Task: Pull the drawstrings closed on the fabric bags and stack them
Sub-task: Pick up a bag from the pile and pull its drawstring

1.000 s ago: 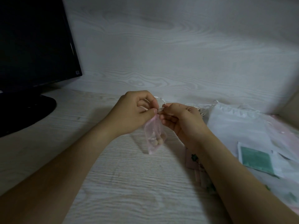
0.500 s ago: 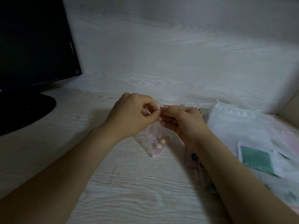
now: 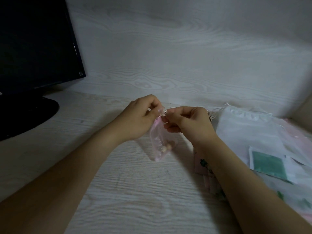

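- While both arms reach forward over the desk (image 3: 118, 191), the left hand (image 3: 140, 119) and the right hand (image 3: 187, 122) meet to the right of the monitor (image 3: 37, 48), almost touching each other.
- The left hand shows its back. Its fingers are curled in, and its thumb and first finger pinch the top of the little pink bag (image 3: 160, 141).
- The right hand is turned a bit on its side. Its thumb and first finger are pressed together on the thin white drawstring (image 3: 163, 110) at the bag's neck. Its other fingers curl loosely under.
- The little pink bag hangs down from the two hands, right of the monitor and low over the desk. I cannot tell if its bottom touches the desk.
- The bag is thin and see-through. Its top is bunched up into a small frill, and a few round, light beads (image 3: 167, 147) sit near its bottom.
- Farther right of the monitor, past the right hand, a big white bag (image 3: 244, 129) lies flat on the desk with loose strings at its top.
- A green packet (image 3: 268, 163) lies by the near edge of that white bag, and a pink printed bag (image 3: 200, 164) peeks out from under the right forearm.
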Available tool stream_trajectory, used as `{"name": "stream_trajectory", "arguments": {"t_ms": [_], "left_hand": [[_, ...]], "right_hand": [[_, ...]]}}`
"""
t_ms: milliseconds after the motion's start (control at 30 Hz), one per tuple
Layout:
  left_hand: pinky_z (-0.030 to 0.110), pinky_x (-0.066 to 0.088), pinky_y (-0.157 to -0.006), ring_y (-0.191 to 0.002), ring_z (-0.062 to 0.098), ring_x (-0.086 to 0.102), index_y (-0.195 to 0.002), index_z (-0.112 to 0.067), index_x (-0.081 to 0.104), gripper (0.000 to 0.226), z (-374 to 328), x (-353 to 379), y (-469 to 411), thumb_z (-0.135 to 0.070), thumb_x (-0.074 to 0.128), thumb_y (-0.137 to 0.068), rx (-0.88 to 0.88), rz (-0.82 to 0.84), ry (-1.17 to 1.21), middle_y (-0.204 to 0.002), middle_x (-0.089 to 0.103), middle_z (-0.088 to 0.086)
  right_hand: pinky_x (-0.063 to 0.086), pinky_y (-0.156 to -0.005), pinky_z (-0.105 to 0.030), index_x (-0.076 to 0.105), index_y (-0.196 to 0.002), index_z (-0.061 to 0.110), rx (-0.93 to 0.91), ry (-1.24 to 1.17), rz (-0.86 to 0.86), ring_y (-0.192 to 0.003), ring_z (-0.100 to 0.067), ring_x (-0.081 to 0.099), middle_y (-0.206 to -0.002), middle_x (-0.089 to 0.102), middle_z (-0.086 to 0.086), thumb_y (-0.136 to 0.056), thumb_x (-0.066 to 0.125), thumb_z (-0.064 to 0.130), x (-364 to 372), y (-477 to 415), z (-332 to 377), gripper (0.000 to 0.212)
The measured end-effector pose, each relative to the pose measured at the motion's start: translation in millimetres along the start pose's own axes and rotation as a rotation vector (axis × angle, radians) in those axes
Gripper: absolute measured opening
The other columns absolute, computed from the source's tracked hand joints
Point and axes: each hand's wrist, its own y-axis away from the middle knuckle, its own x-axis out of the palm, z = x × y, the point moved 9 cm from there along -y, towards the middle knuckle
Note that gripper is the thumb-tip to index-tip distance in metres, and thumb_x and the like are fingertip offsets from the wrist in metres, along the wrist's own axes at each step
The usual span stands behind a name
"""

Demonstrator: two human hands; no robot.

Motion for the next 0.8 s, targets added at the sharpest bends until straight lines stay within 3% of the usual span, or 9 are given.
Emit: {"name": "stream_trajectory", "arguments": {"t_ms": [67, 167, 300, 533, 700, 800], "left_hand": [[0.035, 0.052, -0.081, -0.085, 0.011, 0.066, -0.098, -0.023, 0.061, 0.015, 7.3, -0.3, -1.5, -0.022, 0.053, -0.110, -0.054, -0.001, 0.033, -0.092, 0.069, -0.008], [0.044, 0.059, -0.088, -0.092, 0.024, 0.073, -0.098, -0.019, 0.061, 0.018, 16.5, -6.7, -4.9, -0.018, 0.049, -0.111, -0.137, -0.064, 0.206, -0.099, 0.074, 0.005], [0.044, 0.061, -0.095, -0.096, 0.021, 0.075, -0.100, -0.015, 0.064, 0.021, 23.6, -12.1, -5.0, -0.019, 0.048, -0.112, -0.241, -0.124, 0.389, -0.096, 0.077, 0.002], [0.030, 0.056, -0.078, -0.080, 0.009, 0.069, -0.099, -0.016, 0.061, 0.013, 27.7, -20.0, -2.0, -0.011, 0.053, -0.108, -0.277, -0.218, 0.473, -0.092, 0.073, -0.001], [0.037, 0.058, -0.082, -0.078, 0.016, 0.066, -0.108, -0.017, 0.056, 0.015, 33.9, -19.4, -3.1, -0.003, 0.057, -0.103, -0.356, -0.260, 0.743, -0.084, 0.068, 0.002], [0.042, 0.061, -0.085, -0.077, 0.022, 0.067, -0.098, -0.014, 0.054, 0.018, 29.1, -17.0, -3.4, 0.004, 0.053, -0.102, -0.356, -0.244, 0.909, -0.076, 0.063, 0.004]], "right_hand": [[0.062, -0.068, -0.032, 0.077, -0.093, 0.000, -0.016, 0.022, 0.003, -0.071, -0.024, 0.072, -0.082, 0.078, -0.015, -0.095, 0.070, 0.004, 1.1, -0.8, 0.8, 0.008], [0.061, -0.066, -0.031, 0.076, -0.094, -0.002, -0.042, 0.047, 0.010, -0.068, -0.023, 0.070, -0.080, 0.077, -0.017, -0.096, 0.068, 0.003, 0.3, -0.8, 3.7, 0.010], [0.058, -0.062, -0.031, 0.076, -0.090, -0.003, -0.040, 0.073, -0.002, -0.064, -0.022, 0.067, -0.076, 0.075, -0.017, -0.095, 0.067, 0.001, -1.1, -1.4, 2.6, 0.012], [0.057, -0.059, -0.028, 0.076, -0.085, -0.001, -0.019, 0.099, -0.012, -0.061, -0.020, 0.065, -0.072, 0.074, -0.014, -0.095, 0.067, 0.001, -1.8, -4.0, -2.7, 0.014], [0.056, -0.058, -0.026, 0.076, -0.086, -0.001, -0.015, 0.107, -0.008, -0.061, -0.018, 0.066, -0.073, 0.074, -0.014, -0.096, 0.067, 0.002, -1.8, -4.8, -4.7, 0.013], [0.056, -0.057, -0.026, 0.076, -0.088, -0.001, -0.018, 0.108, 0.009, -0.062, -0.019, 0.066, -0.073, 0.075, -0.013, -0.096, 0.067, 0.001, -0.2, -5.3, -4.8, 0.013]]}}
